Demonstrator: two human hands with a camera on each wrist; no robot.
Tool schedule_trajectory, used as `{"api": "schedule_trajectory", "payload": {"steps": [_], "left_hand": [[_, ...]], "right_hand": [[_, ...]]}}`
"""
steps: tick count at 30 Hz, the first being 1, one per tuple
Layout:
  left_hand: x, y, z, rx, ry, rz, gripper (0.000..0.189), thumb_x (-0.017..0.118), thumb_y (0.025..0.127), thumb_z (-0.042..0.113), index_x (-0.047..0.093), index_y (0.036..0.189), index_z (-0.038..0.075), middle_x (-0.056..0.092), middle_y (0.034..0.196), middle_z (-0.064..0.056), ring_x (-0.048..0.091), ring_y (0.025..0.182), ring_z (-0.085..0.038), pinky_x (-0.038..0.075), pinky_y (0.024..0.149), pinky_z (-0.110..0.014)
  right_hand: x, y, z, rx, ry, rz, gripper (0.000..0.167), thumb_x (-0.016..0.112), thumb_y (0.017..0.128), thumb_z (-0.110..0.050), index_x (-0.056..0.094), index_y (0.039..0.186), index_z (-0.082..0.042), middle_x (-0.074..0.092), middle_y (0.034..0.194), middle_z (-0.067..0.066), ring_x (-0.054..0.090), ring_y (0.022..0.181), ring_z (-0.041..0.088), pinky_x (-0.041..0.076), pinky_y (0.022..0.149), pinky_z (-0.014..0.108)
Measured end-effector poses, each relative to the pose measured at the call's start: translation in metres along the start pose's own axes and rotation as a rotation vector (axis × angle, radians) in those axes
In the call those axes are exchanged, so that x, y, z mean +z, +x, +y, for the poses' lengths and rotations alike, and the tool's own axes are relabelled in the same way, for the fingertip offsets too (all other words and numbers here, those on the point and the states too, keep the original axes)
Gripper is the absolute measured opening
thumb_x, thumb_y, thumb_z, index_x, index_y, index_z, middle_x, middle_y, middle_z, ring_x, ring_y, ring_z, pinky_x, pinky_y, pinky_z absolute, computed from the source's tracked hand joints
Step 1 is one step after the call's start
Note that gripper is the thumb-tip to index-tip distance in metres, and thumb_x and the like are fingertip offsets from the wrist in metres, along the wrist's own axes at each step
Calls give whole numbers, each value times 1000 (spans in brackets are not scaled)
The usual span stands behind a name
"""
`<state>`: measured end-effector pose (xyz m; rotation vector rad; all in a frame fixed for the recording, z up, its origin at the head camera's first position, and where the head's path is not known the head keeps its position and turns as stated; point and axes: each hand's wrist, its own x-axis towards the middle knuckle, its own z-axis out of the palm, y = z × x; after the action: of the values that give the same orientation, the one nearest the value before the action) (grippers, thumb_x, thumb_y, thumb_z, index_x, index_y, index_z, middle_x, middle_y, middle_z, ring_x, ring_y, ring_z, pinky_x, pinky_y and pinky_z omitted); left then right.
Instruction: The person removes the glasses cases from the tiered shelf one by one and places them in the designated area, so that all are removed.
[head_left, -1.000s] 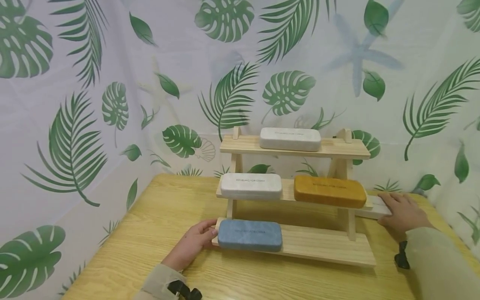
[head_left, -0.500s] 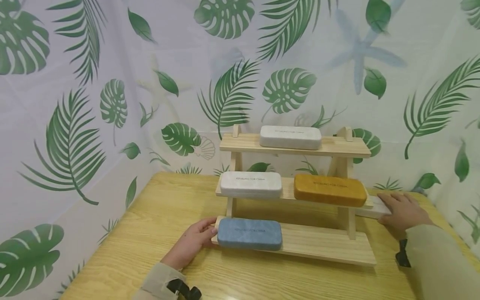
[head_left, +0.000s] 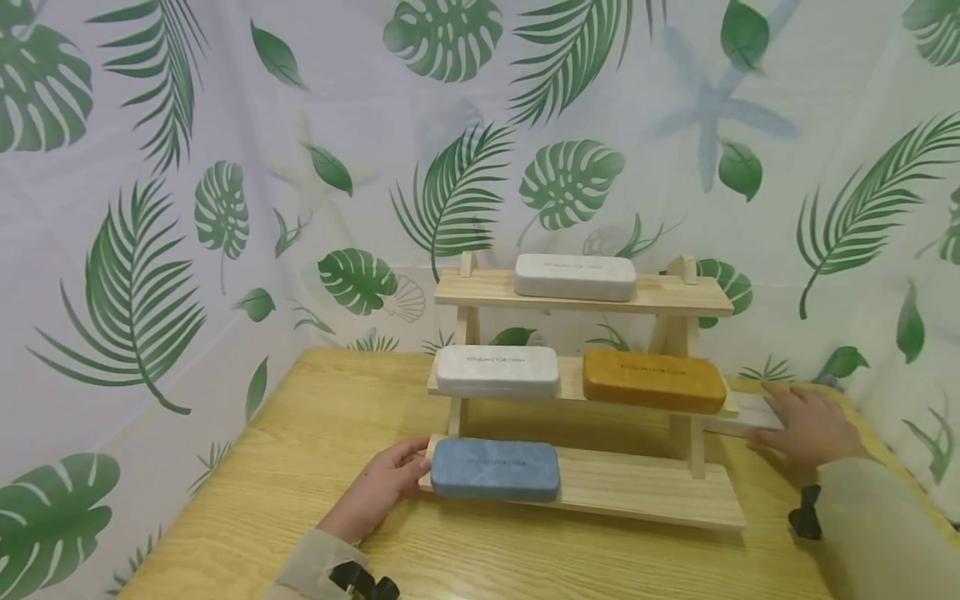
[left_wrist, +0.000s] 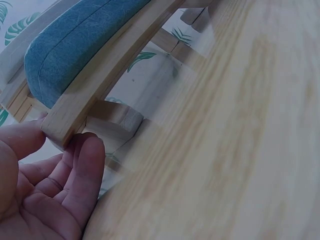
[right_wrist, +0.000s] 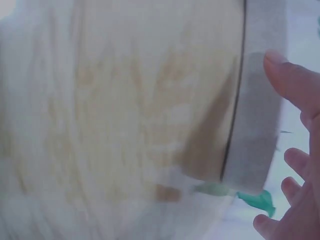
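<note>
A three-tier wooden display rack (head_left: 652, 493) stands on the table. My left hand (head_left: 378, 487) pinches the left end of its lowest shelf, thumb above and fingers curled beneath, as the left wrist view shows. Right beside that thumb lies a blue glasses case (head_left: 495, 468). Past the rack's right side, my right hand (head_left: 813, 425) rests over a pale white case (head_left: 738, 414) on the table, partly hidden by the rack. In the right wrist view the thumb (right_wrist: 280, 70) touches this case (right_wrist: 252, 125), and the other fingers are loosely bent off its edge.
A white glasses case (head_left: 497, 372) and a mustard-yellow one (head_left: 654, 382) sit on the middle shelf. Another white case (head_left: 575, 277) is on the top shelf. Leaf-printed curtain (head_left: 360, 150) surrounds the wood-grain table (head_left: 300, 433) at the back and sides.
The head view shifts slightly. My right hand sits a touch further right of the rack than before; the left hand's grip on the shelf and the cases on the rack stay the same.
</note>
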<state>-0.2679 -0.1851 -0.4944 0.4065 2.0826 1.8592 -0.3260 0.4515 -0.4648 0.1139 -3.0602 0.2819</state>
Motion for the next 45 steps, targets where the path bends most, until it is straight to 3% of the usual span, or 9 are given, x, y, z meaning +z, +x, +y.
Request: {"api": "schedule_trajectory", "payload": {"steps": [6, 9, 13, 19, 26, 33, 37, 45], "left_hand": [[-1, 0, -1, -6, -4, -1, 60, 53, 107, 34, 37, 155, 3, 64, 123, -15, 66, 109, -29, 56, 91, -42], [-1, 0, -1, -11, -3, 1, 59, 53, 107, 34, 38, 155, 4, 64, 124, -14, 65, 110, -29, 56, 91, -41], [0, -1, -1, -13, 4, 5, 60, 53, 107, 34, 36, 155, 2, 64, 123, -14, 65, 110, -29, 55, 91, -41], [-1, -1, -1, -17, 4, 3, 62, 53, 107, 35, 35, 156, 1, 64, 124, -14, 65, 110, -28, 55, 92, -41], [1, -1, 1, -11, 1, -8, 62, 53, 107, 34, 34, 156, 1, 64, 124, -15, 65, 111, -28, 55, 93, -41], [0, 1, 0, -9, -1, 0, 61, 53, 107, 34, 35, 156, 2, 64, 122, -14, 65, 110, -28, 56, 91, -41], [0, 2, 0, -8, -6, -3, 62, 54, 107, 35, 35, 156, 3, 64, 122, -14, 65, 110, -29, 56, 91, -41], [2, 0, 1, 5, -32, -19, 60, 52, 108, 31, 34, 156, 0, 63, 124, -16, 66, 111, -30, 56, 92, -43]], "right_hand": [[-3, -8, -4, -104, 12, 110, 102, 71, 87, -62, 32, 152, 7, 32, 140, 47, 26, 127, 65, 20, 103, 77], [-5, -17, -8, -125, 57, 126, 101, 72, 88, -58, 30, 155, 5, 31, 141, 46, 25, 127, 66, 20, 101, 78], [-9, -28, -12, -99, 86, 114, 102, 70, 89, -61, 26, 157, 1, 24, 146, 46, 16, 131, 69, 16, 99, 82], [-21, -42, -23, -48, 18, 173, 99, 63, 91, -66, 30, 154, 3, 23, 145, 46, 14, 132, 69, 13, 102, 80], [-45, -72, -58, 9, -56, 231, 90, 54, 97, -66, 31, 156, -2, 19, 151, 42, 5, 138, 67, 14, 97, 84], [-67, -96, -101, -146, -79, 303, 81, 59, 99, -56, 33, 157, -7, 21, 154, 38, 5, 143, 60, 9, 108, 78], [-73, -109, -123, -216, -49, 316, 83, 64, 96, -53, 31, 160, -12, 24, 156, 36, 4, 146, 57, 1, 112, 73], [-77, -128, -162, -306, -40, 284, 88, 69, 93, -54, 28, 162, -18, 15, 165, 23, 1, 151, 47, -3, 114, 71]]}}
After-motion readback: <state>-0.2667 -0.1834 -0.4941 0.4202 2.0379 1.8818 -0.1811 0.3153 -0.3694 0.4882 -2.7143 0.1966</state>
